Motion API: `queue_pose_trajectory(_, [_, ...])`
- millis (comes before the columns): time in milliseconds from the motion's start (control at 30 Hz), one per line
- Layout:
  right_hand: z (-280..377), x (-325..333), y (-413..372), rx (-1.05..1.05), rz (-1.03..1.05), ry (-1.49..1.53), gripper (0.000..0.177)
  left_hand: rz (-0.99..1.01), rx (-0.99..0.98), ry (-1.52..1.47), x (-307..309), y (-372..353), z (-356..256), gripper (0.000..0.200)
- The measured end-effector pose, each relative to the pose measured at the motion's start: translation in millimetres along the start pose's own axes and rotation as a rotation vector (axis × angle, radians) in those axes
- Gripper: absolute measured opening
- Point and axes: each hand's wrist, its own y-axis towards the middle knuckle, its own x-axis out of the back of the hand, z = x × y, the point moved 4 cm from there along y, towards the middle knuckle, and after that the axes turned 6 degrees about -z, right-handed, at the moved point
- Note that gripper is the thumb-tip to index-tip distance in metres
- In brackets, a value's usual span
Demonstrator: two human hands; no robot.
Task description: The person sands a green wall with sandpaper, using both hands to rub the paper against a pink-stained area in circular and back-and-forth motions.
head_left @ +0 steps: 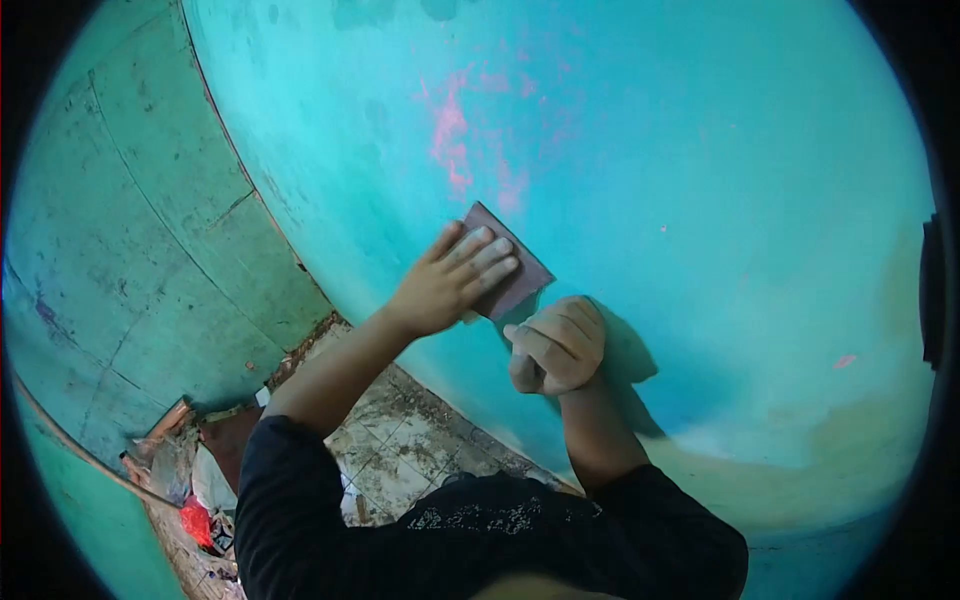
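A brownish sheet that looks like sandpaper (524, 284) lies against the turquoise wall (720, 180). My left hand (452, 280) presses it there, its fingers laid flat across the upper left of the sheet. Just below and to the right, my right hand (562, 345) is curled into a fist near the wall, apart from the sheet. What its fingers enclose, if anything, is hidden. Above the sheet, a worn patch (452, 140) shows pink through the turquoise paint.
On the left stands a green panelled wall (150, 220), meeting the turquoise one in a corner. Dirty floor tiles (400, 450) lie below. Bags and litter (205, 485) are heaped at lower left, beside a thin hose or cable (80, 447). A dark object (932, 290) is at the right edge.
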Motion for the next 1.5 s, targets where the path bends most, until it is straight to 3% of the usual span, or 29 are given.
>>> queue_pose_trajectory(100, [2.0,2.3,-1.4,-0.019,-0.023,-0.014,0.015,-0.315,0.540,-0.069,25.0,-0.2,58.0,0.091])
queue_pose_trajectory(133, [1.8,1.5,-1.1,-0.033,-0.027,-0.017,0.015,-0.298,0.592,-0.024,27.2,2.4,56.5,0.092])
queue_pose_trajectory(200, [3.5,-3.1,1.2,-0.018,0.014,-0.037,0.014,-0.248,0.326,-0.052,3.6,-3.0,29.4,0.087])
queue_pose_trajectory(233, [4.5,-4.8,4.4,-0.011,-0.007,-0.052,0.014,-0.101,0.163,0.014,-6.9,-13.4,17.0,0.082])
queue_pose_trajectory(333, [6.1,-5.0,4.4,-0.003,0.024,-0.045,0.012,-0.029,0.087,0.117,11.2,-14.8,35.1,0.083])
queue_pose_trajectory(400, [8.2,-5.1,6.8,-0.004,0.057,-0.060,0.012,-0.368,0.491,-0.086,31.6,-6.1,57.8,0.096])
queue_pose_trajectory(467, [8.7,-13.8,14.0,-0.023,0.084,-0.090,0.011,-0.356,0.456,-0.108,27.4,2.0,48.5,0.086])
queue_pose_trajectory(567, [-1.2,-18.4,48.4,-0.032,0.123,0.047,0.011,-0.071,0.041,-0.026,-1.6,-9.9,10.1,0.064])
queue_pose_trajectory(667, [-11.9,-15.7,116.3,0.074,0.037,0.147,0.011,-0.094,-0.004,0.115,12.5,-7.2,37.9,0.066])
queue_pose_trajectory(733, [-17.0,-18.8,168.1,0.117,-0.014,0.133,0.010,-0.514,0.360,-0.129,34.9,7.0,77.0,0.076])
queue_pose_trajectory(800, [-27.2,-26.9,202.0,0.121,-0.034,0.113,0.009,-0.616,0.557,-0.058,50.2,19.8,82.6,0.077])
queue_pose_trajectory(933, [-30.6,-44.2,214.7,0.203,0.017,-0.081,0.009,-0.156,-0.102,-0.072,19.7,16.4,25.9,0.055])
queue_pose_trajectory(1033, [-32.7,-41.3,194.6,0.272,0.060,-0.102,0.011,-0.232,-0.046,0.023,31.7,24.9,51.7,0.055])
queue_pose_trajectory(1100, [-28.2,-34.6,185.8,0.248,0.069,-0.113,0.011,-0.679,0.453,-0.091,54.9,30.8,85.7,0.061])
queue_pose_trajectory(1133, [-27.2,-32.6,181.6,0.219,0.079,-0.125,0.011,-0.674,0.438,-0.093,53.0,28.0,85.0,0.061])
queue_pose_trajectory(1200, [-25.9,-30.3,179.0,0.210,0.086,-0.123,0.010,-0.243,-0.031,0.067,32.3,25.2,47.6,0.071])
queue_pose_trajectory(1233, [-28.3,-30.9,180.8,0.165,0.063,-0.127,0.010,-0.183,-0.196,-0.075,28.9,21.7,33.9,0.072])
queue_pose_trajectory(1267, [-29.0,-30.3,182.4,0.121,0.038,-0.130,0.010,-0.123,-0.180,-0.126,32.1,20.2,34.8,0.069])
queue_pose_trajectory(1333, [-27.5,-30.7,184.4,0.122,0.062,-0.151,0.009,-0.278,-0.114,0.078,39.4,27.0,71.2,0.067])
queue_pose_trajectory(1367, [-28.6,-31.8,183.7,0.118,0.089,-0.169,0.009,-0.372,0.091,0.009,45.5,31.2,97.2,0.067])
queue_pose_trajectory(1400, [-29.3,-32.8,181.5,0.109,0.111,-0.190,0.010,-0.652,0.311,-0.120,55.6,35.0,106.1,0.063])
queue_pose_trajectory(1467, [-32.2,-35.8,178.9,0.127,0.105,-0.202,0.009,-0.497,0.196,-0.123,34.7,29.4,94.1,0.062])
queue_pose_trajectory(1500, [-32.2,-37.4,178.8,0.168,0.119,-0.205,0.009,-0.336,-0.023,-0.147,27.3,24.7,74.7,0.061])
